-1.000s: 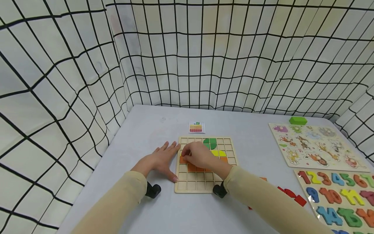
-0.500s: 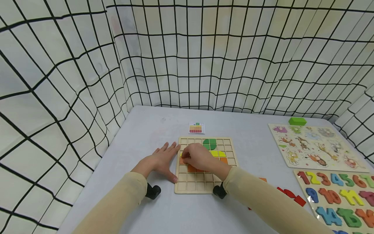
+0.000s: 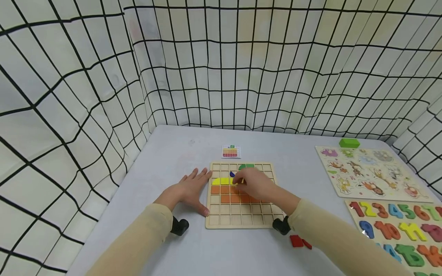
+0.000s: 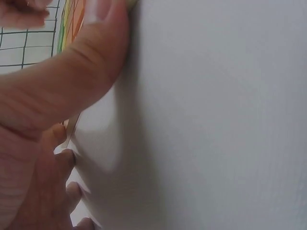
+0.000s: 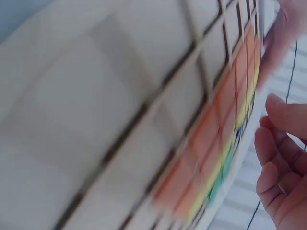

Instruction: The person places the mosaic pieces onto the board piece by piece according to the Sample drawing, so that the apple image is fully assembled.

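Note:
A wooden grid board [image 3: 238, 220] lies mid-table, with orange square tiles [image 3: 225, 199], a row of yellow tiles [image 3: 221, 181], a small blue piece [image 3: 232, 174] and green pieces [image 3: 246, 166] in its cells. My left hand [image 3: 190, 191] rests flat at the board's left edge, fingers spread, thumb [image 4: 86, 67] against the edge in the left wrist view. Above the board is my right hand [image 3: 257, 184], hiding part of the coloured rows. In the right wrist view its fingers [image 5: 283, 177] are loosely curled with nothing visible between them.
A small picture card [image 3: 231, 151] lies beyond the board. Red pieces [image 3: 296, 241] lie near my right forearm. On the right are an animal puzzle board [image 3: 362, 172], a number puzzle board [image 3: 366, 214] and a green block [image 3: 349, 143]. Black netting [image 3: 241, 76] surrounds the table.
My right hand has left an orange tile at the board's left side and moved right, uncovering the blue piece and left-hand yellow tiles. The left hand stays in place.

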Demonstrator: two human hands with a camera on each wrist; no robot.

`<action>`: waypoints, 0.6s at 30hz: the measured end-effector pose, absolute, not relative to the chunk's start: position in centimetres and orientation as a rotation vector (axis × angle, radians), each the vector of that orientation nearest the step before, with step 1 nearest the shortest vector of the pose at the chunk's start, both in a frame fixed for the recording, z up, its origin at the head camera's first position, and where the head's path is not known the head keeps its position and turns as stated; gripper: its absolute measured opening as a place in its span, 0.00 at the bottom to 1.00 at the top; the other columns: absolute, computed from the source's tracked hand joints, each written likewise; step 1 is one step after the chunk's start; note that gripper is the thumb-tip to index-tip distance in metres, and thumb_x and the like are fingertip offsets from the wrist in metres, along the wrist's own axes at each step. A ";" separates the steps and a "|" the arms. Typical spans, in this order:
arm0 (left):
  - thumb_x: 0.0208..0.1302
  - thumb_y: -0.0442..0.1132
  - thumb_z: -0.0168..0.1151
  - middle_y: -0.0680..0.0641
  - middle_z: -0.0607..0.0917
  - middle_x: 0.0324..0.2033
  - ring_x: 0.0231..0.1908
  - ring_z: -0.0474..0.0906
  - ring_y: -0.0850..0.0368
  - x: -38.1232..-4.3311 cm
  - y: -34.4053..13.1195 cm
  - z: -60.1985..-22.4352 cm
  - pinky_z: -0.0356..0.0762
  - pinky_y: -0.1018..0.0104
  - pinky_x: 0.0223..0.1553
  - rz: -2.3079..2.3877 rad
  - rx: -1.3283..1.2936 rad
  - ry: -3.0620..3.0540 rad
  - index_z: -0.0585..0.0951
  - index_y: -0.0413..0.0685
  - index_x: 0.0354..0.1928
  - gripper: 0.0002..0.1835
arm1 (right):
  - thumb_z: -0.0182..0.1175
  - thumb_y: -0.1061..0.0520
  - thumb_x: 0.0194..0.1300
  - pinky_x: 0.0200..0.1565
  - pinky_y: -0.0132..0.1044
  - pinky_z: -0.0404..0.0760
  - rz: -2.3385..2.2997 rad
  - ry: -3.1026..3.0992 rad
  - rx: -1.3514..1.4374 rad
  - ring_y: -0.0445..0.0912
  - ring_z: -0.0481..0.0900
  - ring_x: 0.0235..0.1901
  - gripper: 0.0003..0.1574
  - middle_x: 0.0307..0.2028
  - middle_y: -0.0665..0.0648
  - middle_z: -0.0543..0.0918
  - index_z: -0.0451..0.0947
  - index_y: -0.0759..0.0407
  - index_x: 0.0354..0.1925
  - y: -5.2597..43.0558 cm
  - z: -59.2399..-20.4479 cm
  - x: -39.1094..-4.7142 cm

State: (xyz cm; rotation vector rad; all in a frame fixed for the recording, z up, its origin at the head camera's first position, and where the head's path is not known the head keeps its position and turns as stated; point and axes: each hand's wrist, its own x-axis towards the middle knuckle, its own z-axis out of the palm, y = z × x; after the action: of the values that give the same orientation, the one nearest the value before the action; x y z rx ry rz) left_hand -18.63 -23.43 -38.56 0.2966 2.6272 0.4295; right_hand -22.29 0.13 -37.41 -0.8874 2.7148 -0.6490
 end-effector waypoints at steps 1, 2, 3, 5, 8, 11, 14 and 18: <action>0.45 0.59 0.82 0.41 0.44 0.83 0.82 0.33 0.36 -18.6 -23.4 -38.6 0.39 0.34 0.79 0.423 0.297 2.628 0.47 0.47 0.82 0.70 | 0.69 0.60 0.67 0.44 0.36 0.84 -0.644 2.730 -0.885 0.42 0.79 0.37 0.08 0.38 0.50 0.87 0.89 0.57 0.44 1.3 -37.3 -22.4; 0.45 0.59 0.82 0.41 0.44 0.83 0.82 0.33 0.36 -18.7 -23.3 -38.6 0.39 0.34 0.79 0.419 0.297 2.627 0.47 0.47 0.82 0.70 | 0.69 0.61 0.66 0.44 0.36 0.84 -0.639 2.743 -0.887 0.42 0.79 0.37 0.08 0.38 0.51 0.87 0.89 0.58 0.44 2.5 -37.2 -22.5; 0.46 0.59 0.82 0.41 0.44 0.83 0.82 0.33 0.36 -18.7 -23.3 -38.6 0.39 0.34 0.79 0.413 0.298 2.627 0.47 0.47 0.83 0.70 | 0.68 0.62 0.66 0.43 0.35 0.84 -0.634 2.756 -0.897 0.42 0.79 0.36 0.08 0.38 0.51 0.88 0.88 0.59 0.44 3.8 -37.0 -22.6; 0.46 0.59 0.82 0.41 0.43 0.83 0.82 0.33 0.36 -18.7 -23.2 -38.6 0.39 0.34 0.79 0.407 0.300 2.624 0.46 0.47 0.83 0.70 | 0.68 0.65 0.66 0.42 0.36 0.85 -0.631 2.774 -0.926 0.42 0.80 0.36 0.08 0.39 0.53 0.88 0.88 0.61 0.44 6.4 -36.7 -22.8; 0.46 0.60 0.82 0.41 0.43 0.83 0.82 0.33 0.35 -18.8 -23.2 -38.7 0.39 0.34 0.79 0.404 0.298 2.622 0.46 0.47 0.83 0.70 | 0.67 0.66 0.65 0.42 0.37 0.85 -0.633 2.776 -0.919 0.42 0.80 0.37 0.09 0.40 0.54 0.88 0.87 0.62 0.45 10.2 -36.2 -22.8; 0.46 0.60 0.82 0.41 0.43 0.83 0.82 0.33 0.35 -18.9 -23.3 -38.8 0.39 0.34 0.79 0.397 0.291 2.626 0.46 0.47 0.83 0.70 | 0.68 0.65 0.65 0.43 0.37 0.84 -0.623 2.751 -0.860 0.43 0.80 0.39 0.11 0.40 0.53 0.88 0.87 0.60 0.46 13.5 -36.1 -22.3; 0.46 0.60 0.82 0.40 0.43 0.83 0.81 0.33 0.35 -18.9 -23.3 -38.8 0.39 0.33 0.79 0.390 0.289 2.629 0.46 0.46 0.83 0.71 | 0.70 0.63 0.64 0.44 0.37 0.85 -0.592 2.694 -0.791 0.43 0.80 0.41 0.12 0.41 0.51 0.88 0.86 0.58 0.47 16.1 -36.1 -21.5; 0.45 0.59 0.82 0.40 0.43 0.82 0.81 0.33 0.34 -18.8 -23.2 -38.6 0.39 0.33 0.79 0.396 0.290 2.625 0.46 0.46 0.82 0.71 | 0.73 0.58 0.61 0.43 0.33 0.84 -0.561 2.600 -0.729 0.42 0.79 0.41 0.12 0.39 0.47 0.86 0.86 0.53 0.44 18.5 -36.5 -20.4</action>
State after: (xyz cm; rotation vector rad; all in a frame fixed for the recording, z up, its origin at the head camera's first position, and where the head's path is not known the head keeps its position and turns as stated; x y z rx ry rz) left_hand -18.85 -23.16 -38.61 0.2904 2.6250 0.3964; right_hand -20.40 18.53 -36.51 -0.7291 2.5997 -0.5605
